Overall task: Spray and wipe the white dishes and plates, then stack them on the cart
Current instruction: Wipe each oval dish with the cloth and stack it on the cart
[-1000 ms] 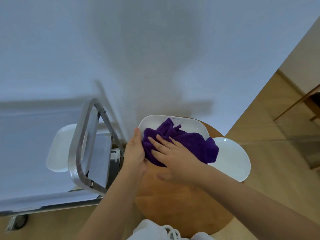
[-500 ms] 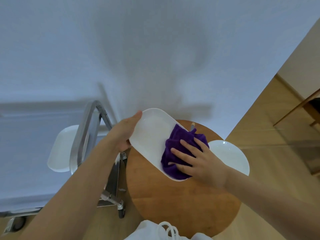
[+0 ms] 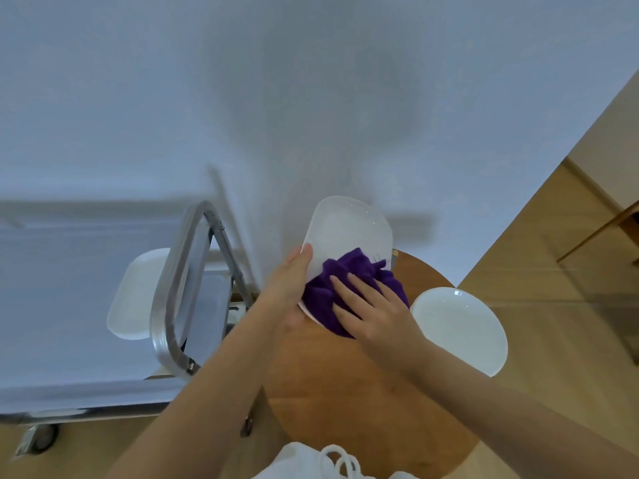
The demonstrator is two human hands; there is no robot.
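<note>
A: What's furthest left from where you stand?

B: The metal cart [image 3: 186,288], with one white dish [image 3: 133,295] lying flat on its top shelf behind the handle loop.

A: And the person?

B: Their left hand [image 3: 288,288] grips the near-left edge of a white rectangular dish [image 3: 349,229], thumb laid up along the rim, fingers hidden beneath. The dish is held tilted over the far edge of the round wooden table [image 3: 345,392].

A: Is the cloth on it?

B: Yes, a bunched purple cloth [image 3: 349,281] sits on the dish's lower half. The right hand [image 3: 370,312] presses it flat, fingers straight and spread, not clenched.

A: Anything further right?

B: A white oval plate [image 3: 460,330] rests on the table's right edge, just beside the right wrist, apart from the held dish. Beyond that, wooden floor [image 3: 553,305].
</note>
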